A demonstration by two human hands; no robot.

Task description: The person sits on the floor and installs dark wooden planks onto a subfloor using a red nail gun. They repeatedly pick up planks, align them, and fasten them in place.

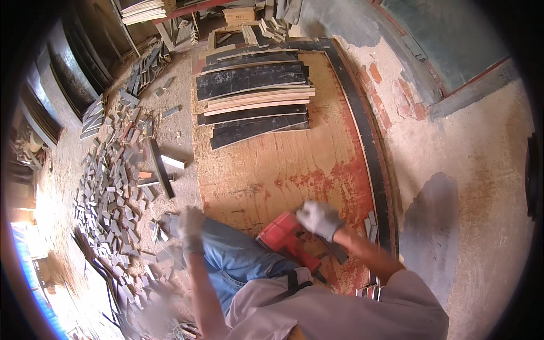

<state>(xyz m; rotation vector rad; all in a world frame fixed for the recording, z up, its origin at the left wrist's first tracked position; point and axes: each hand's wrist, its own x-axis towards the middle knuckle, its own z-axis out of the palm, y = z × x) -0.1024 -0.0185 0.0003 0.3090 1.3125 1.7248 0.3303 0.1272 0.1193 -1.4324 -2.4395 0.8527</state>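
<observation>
My left hand [191, 224], in a pale work glove, is beside the knee of my blue jeans [235, 249]; blur hides what its fingers do. My right hand [321, 220], also gloved, is curled at the upper end of a red power tool [286, 238] lying by my leg on the wooden panel [272, 181]. Whatever its fingers may grip is hidden. Farther up the panel lies a group of dark-faced plywood strips [249, 82], with several pale-edged strips [258, 99] stacked among them.
Many small dark wooden offcuts [113, 192] are heaped on the floor at left. A longer dark strip [161, 169] lies between them and the panel. Large curved sheets [56, 90] lean at far left. A worn plaster wall [481, 153] runs along the right; a cardboard box [239, 15] stands at the back.
</observation>
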